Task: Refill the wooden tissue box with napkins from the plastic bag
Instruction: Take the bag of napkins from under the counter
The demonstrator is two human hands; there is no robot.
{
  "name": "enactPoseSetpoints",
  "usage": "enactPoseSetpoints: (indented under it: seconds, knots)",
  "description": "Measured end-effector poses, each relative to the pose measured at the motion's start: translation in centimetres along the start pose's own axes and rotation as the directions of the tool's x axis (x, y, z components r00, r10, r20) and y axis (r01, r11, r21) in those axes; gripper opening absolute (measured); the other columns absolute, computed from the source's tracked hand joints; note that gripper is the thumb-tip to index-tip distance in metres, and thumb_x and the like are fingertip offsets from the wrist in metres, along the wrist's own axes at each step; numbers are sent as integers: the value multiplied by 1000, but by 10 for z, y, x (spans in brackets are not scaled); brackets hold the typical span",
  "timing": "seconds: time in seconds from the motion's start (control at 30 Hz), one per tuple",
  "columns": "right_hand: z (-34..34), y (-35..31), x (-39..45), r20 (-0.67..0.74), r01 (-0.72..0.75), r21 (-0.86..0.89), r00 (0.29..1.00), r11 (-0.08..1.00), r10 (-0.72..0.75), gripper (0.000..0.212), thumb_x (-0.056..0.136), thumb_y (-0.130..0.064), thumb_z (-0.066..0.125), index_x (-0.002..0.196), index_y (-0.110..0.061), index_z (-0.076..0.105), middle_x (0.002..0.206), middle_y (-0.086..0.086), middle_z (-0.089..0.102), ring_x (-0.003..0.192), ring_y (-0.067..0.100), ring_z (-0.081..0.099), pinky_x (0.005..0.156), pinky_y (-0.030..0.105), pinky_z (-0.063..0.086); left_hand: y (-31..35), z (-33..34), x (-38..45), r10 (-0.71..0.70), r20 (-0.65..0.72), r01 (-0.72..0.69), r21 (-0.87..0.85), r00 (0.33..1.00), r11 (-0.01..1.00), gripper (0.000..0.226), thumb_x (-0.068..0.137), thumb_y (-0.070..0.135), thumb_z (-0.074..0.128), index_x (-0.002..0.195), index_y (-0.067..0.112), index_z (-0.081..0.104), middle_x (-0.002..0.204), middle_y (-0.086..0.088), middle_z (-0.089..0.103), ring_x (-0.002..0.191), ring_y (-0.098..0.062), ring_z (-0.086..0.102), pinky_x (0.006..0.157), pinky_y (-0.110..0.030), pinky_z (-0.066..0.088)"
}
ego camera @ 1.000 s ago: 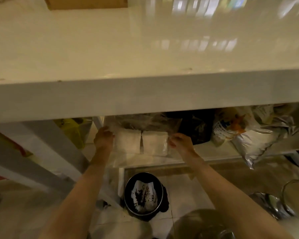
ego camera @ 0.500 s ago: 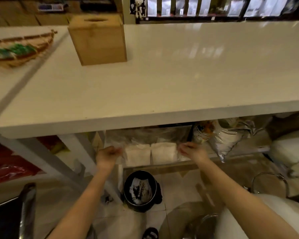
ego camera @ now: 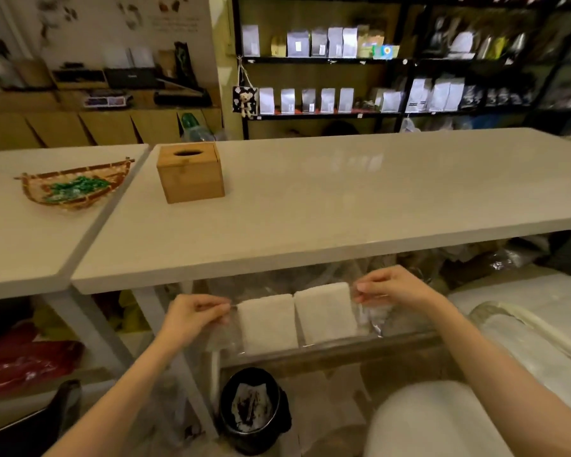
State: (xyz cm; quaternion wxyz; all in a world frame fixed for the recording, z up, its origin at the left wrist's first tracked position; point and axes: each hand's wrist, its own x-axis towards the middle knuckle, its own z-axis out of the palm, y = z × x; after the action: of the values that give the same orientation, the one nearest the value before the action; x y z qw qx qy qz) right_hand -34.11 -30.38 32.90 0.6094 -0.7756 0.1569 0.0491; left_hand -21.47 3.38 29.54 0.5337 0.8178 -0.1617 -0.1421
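A clear plastic bag [ego camera: 371, 319] holding two white napkin stacks [ego camera: 295, 318] side by side hangs just below the front edge of the white table [ego camera: 343, 206]. My left hand [ego camera: 192, 316] pinches the bag's left top corner and my right hand [ego camera: 393, 286] pinches its right top corner. The wooden tissue box [ego camera: 190, 173], with an oval slot in its lid, stands upright on the table's far left part, well beyond the bag.
A woven basket [ego camera: 75, 188] with green items sits on the adjoining table to the left. A black bin [ego camera: 253, 410] stands on the floor below the bag. Bags lie on the under-table shelf [ego camera: 475, 262]. Shelves of pouches line the back wall.
Both hands have drawn the bag of napkins out from the shelf under the table and raised it toward the table's front edge. My view has tilted up, so the whole tabletop shows.
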Motion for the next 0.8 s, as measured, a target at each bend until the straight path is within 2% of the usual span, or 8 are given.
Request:
enactPoseSetpoints:
  seconds: [0.1,0.17,0.27,0.37,0.47,0.63,0.7,0.8]
  knots:
    - [-19,-32,-8,-20,24,63,1000,998,-23,20,84,-8,62,102,-1,68,93,15,73,77,15,73,66,20,58,44,-13,2,49,40,-45,-104,998,994,13,80,-2,61,89,4,68,58,2,74,57,-9,70,55,-14,55]
    - [-28,-52,-9,-60,43,98,998,994,-38,21,85,-7,62,104,-1,67,95,18,73,75,17,73,63,21,59,74,-19,9,81,-18,-83,-140,997,987,12,81,-1,61,87,7,68,63,0,74,56,-8,70,53,-12,55]
    - [-40,-80,2,-162,142,66,978,988,-130,20,86,-8,61,103,-2,68,93,20,71,73,20,71,62,21,59,114,-25,29,173,-147,-186,-76,974,980,8,81,10,65,84,16,68,68,3,73,59,-6,70,50,-10,52]
    - [-48,-104,23,-247,220,32,947,975,-205,18,86,-8,61,102,-2,68,90,19,70,74,25,69,63,24,60,140,-29,61,215,-217,-229,-40,952,973,4,81,10,64,83,11,67,67,0,71,54,-5,68,47,-10,51]
    - [-53,-120,52,-321,253,13,917,967,-236,16,85,-6,62,99,-3,69,84,17,71,68,22,68,63,27,61,152,-33,95,209,-227,-225,-48,951,973,8,82,5,64,88,1,66,72,-10,68,61,-15,65,57,-20,55]
    - [-62,-133,108,-381,237,-14,897,971,-224,15,81,-4,67,96,-1,70,76,16,70,53,14,67,55,26,59,150,-40,157,153,-210,-148,40,966,988,3,80,3,65,82,2,66,68,-11,67,62,-23,65,70,-40,57]
    - [-65,-134,129,-385,200,-6,904,980,-187,13,80,-3,68,93,-1,70,74,16,69,48,11,65,50,25,57,147,-40,175,157,-193,-132,134,968,982,2,81,4,64,79,4,66,65,-9,67,57,-19,65,58,-33,55]
    - [-68,-133,154,-387,147,-13,911,989,-140,6,78,-3,69,84,-2,69,74,15,69,44,8,62,46,22,54,143,-37,194,177,-161,-126,282,971,951,17,83,4,61,70,14,60,61,-5,64,46,-10,62,44,-20,45]
